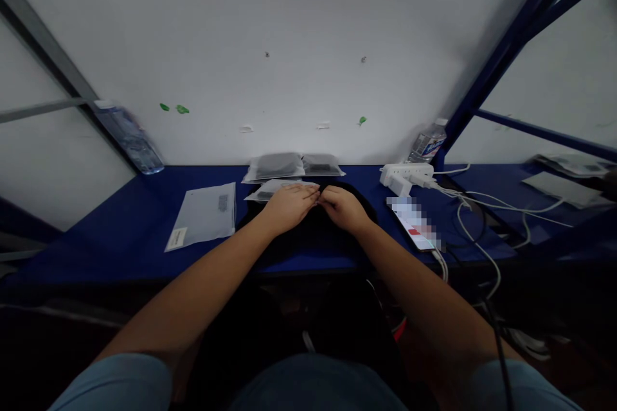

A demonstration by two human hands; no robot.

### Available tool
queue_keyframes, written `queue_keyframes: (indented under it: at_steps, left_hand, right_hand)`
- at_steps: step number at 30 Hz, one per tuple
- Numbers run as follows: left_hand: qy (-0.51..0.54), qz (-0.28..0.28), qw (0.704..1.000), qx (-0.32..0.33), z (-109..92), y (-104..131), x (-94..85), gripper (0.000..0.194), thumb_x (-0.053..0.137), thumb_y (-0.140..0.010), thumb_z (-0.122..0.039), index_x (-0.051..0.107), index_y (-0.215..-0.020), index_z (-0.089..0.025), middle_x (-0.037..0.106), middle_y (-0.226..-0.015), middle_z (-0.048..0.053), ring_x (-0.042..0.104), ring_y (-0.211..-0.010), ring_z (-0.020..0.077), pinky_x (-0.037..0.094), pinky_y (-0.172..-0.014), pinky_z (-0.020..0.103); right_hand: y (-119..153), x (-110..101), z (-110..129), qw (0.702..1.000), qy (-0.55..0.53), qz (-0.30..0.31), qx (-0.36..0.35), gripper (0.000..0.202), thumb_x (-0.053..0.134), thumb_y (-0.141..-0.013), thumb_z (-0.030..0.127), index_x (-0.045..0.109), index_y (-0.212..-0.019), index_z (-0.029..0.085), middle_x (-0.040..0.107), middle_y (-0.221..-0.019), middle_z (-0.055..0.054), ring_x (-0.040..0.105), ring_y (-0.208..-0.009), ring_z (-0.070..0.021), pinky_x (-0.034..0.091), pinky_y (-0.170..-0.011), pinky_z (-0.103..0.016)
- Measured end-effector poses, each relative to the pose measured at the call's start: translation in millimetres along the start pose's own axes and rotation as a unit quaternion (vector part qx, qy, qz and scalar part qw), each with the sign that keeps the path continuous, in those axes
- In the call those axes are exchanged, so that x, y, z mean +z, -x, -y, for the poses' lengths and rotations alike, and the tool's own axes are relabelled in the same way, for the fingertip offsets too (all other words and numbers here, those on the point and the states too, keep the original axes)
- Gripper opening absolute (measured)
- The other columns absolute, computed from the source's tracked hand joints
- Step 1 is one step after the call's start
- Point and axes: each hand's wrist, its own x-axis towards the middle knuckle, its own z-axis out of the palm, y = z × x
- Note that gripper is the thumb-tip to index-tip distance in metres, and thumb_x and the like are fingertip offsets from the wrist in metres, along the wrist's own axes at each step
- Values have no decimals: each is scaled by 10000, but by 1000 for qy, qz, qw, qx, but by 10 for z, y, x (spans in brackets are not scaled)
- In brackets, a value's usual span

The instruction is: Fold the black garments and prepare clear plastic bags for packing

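Observation:
My left hand [292, 207] lies over the right part of a frosted plastic zip bag [266, 190], its fingers bent around the edge near the bag's end. Right beside it, my right hand [344, 205] is closed, thumb and fingertips pinching at that same end; the exact grip is partly hidden. Dark contents show through the bag. Beneath both hands spreads a black cloth [308, 241] on the blue table [120, 225]. Two more filled frosted bags, a larger one [276, 166] and a smaller one [322, 165], lie behind, against the wall.
A flat frosted bag [205, 212] with a label lies to the left. Water bottles stand at the left [130, 138] and right [428, 141]. On the right are a white power strip [407, 173], a phone [414, 223] and loose white cables [475, 241]. Blue metal posts [501, 70] frame the right side.

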Motion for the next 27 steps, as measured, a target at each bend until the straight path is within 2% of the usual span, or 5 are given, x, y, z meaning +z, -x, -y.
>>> queue_keyframes:
  at_steps: [4,14,18,22,27]
  left_hand:
    - [3,-1,1000,-18,1,16,-32,357,435,-1010,-220,649,-1277,-119,653,-1341,114,618,-1243,228,461,-1096,395]
    - [34,-27,999,-33,17,32,-77,331,460,-999,-218,677,-1240,-148,662,-1329,106,644,-1202,235,501,-1049,422]
    - [73,-71,994,-29,68,61,-29,293,480,-1011,-274,705,-1178,-189,711,-1248,77,673,-1149,213,534,-1003,404]
    - [88,-98,991,-8,82,74,-5,270,490,-1013,-283,719,-1128,-197,743,-1175,69,693,-1108,200,548,-980,396]
    - [72,-104,992,5,46,58,-21,247,495,-1006,-246,727,-1076,-195,744,-1169,70,706,-1072,202,557,-955,390]
  right_hand:
    - [1,-16,-3,1000,-5,-9,14,251,508,-913,106,550,-690,214,585,-759,-26,544,-721,-165,419,-677,-288]
    - [9,-37,-15,999,-27,-26,33,221,526,-908,129,528,-707,219,561,-750,-13,535,-710,-161,412,-670,-289]
    - [21,-22,-2,998,-18,-39,47,111,582,-898,173,564,-801,222,588,-786,-21,552,-753,-179,444,-727,-312]
    - [21,-1,-13,999,6,-27,20,41,613,-901,204,626,-934,223,618,-906,-54,568,-865,-211,462,-823,-362]
    - [8,9,-53,999,26,-19,1,200,553,-951,218,613,-760,226,567,-842,-41,537,-815,-193,450,-775,-341]
